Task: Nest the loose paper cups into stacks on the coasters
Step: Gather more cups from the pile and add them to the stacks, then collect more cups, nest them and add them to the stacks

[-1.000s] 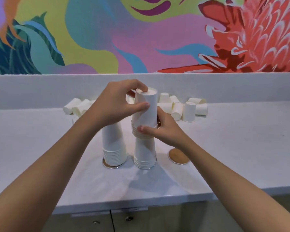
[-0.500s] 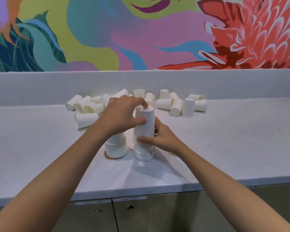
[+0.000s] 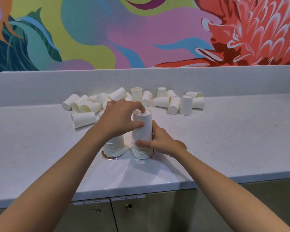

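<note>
**Trainee:** What is the work surface?

**Instructor:** A pale speckled counter [image 3: 224,148] under a bright painted wall [image 3: 90,30]. Loose paper cups [image 3: 84,119] lie scattered along its far side. Most are on their sides and a few are standing.

**Trainee:** Where are the stacks?

**Instructor:** Near the centre. The left stack [image 3: 114,148] stands mouth-down on a round coaster [image 3: 107,157]. The middle stack [image 3: 141,150] is just to its right. A third coaster [image 3: 182,145] shows partly behind the right wrist, and no cups are visible on it.

**Trainee:** What is the step in hand?

**Instructor:** Seating the top cup [image 3: 143,124] on the middle stack. The left hand [image 3: 119,119] grips the cup's upper wall with curled fingers and thumb, and one fingertip rests on the closed base. The right hand [image 3: 162,141] wraps the stack just below that cup's rim.

**Trainee:** How is it done well?

**Instructor:** Press straight down along the stack's axis. Brace with the right hand so the stack does not tilt or slide off its coaster. Grip lightly, since the thin paper probably dents. Take care with the left forearm, which passes over the left stack.

**Trainee:** What do the cups look like?

**Instructor:** They are cream-white and tapered. Their rolled rims form ribbed bands at the foot of each stack.
</note>
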A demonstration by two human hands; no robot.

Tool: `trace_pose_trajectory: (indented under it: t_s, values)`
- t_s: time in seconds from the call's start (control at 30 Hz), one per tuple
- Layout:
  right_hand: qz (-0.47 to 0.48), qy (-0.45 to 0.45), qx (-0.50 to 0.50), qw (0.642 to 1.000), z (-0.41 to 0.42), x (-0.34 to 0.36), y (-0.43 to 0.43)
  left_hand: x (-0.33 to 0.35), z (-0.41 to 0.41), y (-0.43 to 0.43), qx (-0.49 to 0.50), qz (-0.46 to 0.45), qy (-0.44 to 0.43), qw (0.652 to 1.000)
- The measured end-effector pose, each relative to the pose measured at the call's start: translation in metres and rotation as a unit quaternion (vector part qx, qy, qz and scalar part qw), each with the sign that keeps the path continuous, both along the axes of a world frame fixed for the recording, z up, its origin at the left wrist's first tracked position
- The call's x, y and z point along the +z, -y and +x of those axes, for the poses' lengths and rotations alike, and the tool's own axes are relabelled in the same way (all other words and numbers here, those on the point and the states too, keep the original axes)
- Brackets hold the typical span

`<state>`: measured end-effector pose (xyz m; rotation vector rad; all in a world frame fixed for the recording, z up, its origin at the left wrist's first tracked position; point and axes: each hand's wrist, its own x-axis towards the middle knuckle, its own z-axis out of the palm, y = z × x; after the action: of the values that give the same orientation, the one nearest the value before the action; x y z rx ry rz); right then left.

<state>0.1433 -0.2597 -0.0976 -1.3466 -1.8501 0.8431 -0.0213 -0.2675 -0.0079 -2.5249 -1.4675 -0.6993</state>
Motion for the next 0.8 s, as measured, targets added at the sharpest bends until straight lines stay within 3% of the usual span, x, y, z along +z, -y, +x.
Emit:
trace_pose_trajectory:
  t_s: [0.8]
  values:
    - [-0.032,-0.005,0.005,0.999,0.0062,0.0032,0.0040,-0.0039,0.0033,-0.0031,0.002,-0.010,0.007,1.000]
